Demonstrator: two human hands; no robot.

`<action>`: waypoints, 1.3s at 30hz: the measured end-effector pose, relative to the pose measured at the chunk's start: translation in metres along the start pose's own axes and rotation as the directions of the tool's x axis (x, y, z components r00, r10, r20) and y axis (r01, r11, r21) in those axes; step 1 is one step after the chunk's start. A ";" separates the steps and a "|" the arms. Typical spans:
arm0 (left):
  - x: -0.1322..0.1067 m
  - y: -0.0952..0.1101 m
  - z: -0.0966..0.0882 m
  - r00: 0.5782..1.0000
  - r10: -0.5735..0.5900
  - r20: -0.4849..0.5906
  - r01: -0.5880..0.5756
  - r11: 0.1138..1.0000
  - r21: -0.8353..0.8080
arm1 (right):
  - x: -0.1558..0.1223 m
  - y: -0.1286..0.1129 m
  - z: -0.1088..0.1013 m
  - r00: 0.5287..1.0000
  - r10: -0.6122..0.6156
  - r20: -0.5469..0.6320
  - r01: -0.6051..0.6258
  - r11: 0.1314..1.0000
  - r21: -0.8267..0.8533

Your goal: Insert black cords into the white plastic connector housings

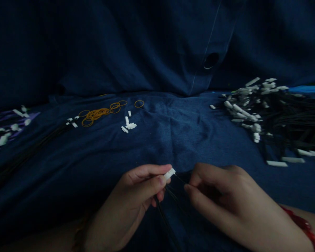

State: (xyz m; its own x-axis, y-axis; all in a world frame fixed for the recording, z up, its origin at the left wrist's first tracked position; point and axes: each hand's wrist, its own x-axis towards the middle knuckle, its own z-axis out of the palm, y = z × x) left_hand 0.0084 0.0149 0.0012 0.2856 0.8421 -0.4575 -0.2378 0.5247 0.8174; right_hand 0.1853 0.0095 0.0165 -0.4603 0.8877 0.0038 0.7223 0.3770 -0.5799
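My left hand (pixel 136 196) pinches a small white plastic connector (pixel 170 173) between thumb and forefinger, low in the middle of the view. Thin black wires (pixel 170 196) run from the connector down between my hands. My right hand (pixel 225 199) is closed in a pinch on the black wires just right of the connector; a red band (pixel 304 225) sits on its wrist. Both hands hover over a dark blue cloth (pixel 173 140).
A big heap of black wires with white connectors (pixel 267 112) lies at the right. Orange rubber bands (pixel 99 113) and a few loose white connectors (pixel 130 125) lie in the middle left. More black wires (pixel 31 150) and white pieces (pixel 5 129) lie far left.
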 end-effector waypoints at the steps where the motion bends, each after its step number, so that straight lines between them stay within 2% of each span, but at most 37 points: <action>1: 0.000 0.000 0.001 1.000 0.007 -0.019 -0.006 1.000 0.014 | -0.001 0.001 0.002 0.996 -0.069 -0.060 0.064 0.994 -0.084; 3: 0.000 0.000 0.002 0.998 0.017 -0.056 -0.015 0.999 0.043 | -0.004 0.005 0.005 0.950 -0.273 -0.150 0.223 0.933 -0.284; 5: -0.001 -0.001 0.004 0.997 0.024 -0.075 -0.020 0.998 0.060 | -0.006 0.007 0.007 0.864 -0.469 -0.184 0.351 0.823 -0.447; 7: -0.001 -0.001 0.005 0.997 0.037 -0.071 -0.032 0.997 0.066 | -0.006 0.007 0.007 0.798 -0.575 -0.178 0.410 0.735 -0.540; 10: -0.002 -0.002 0.004 0.995 0.049 -0.083 -0.040 0.994 0.102 | -0.005 0.003 0.007 0.762 -0.626 -0.166 0.423 0.675 -0.605; 12: -0.002 -0.002 0.003 0.994 0.058 -0.092 -0.045 0.989 0.143 | -0.005 0.001 0.008 0.760 -0.628 -0.164 0.418 0.667 -0.617; 14: -0.002 -0.003 0.002 0.994 0.069 -0.089 -0.051 0.981 0.185 | -0.005 0.001 0.009 0.781 -0.605 -0.155 0.416 0.689 -0.594; 21: 0.000 -0.005 0.000 0.996 0.080 -0.036 -0.068 0.964 0.256 | -0.001 0.008 0.016 0.865 -0.468 -0.180 0.354 0.824 -0.442; 23: 0.000 -0.005 0.000 0.996 0.080 -0.028 -0.070 0.967 0.246 | 0.001 0.009 0.016 0.866 -0.461 -0.196 0.350 0.837 -0.421; 29: -0.001 -0.007 -0.001 0.997 0.077 -0.022 -0.071 0.974 0.217 | -0.001 0.008 0.015 0.873 -0.465 -0.146 0.386 0.842 -0.376; 39: -0.001 -0.008 0.001 0.997 0.070 0.007 -0.070 0.965 0.252 | -0.004 0.010 0.015 0.853 -0.495 -0.165 0.421 0.840 -0.343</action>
State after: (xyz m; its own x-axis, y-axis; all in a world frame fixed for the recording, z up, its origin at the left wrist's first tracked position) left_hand 0.0114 0.0096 -0.0045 0.2745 0.8761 -0.3963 -0.0159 0.4162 0.9091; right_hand 0.1864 0.0062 -0.0019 -0.6651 0.6143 0.4247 0.5898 0.7809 -0.2058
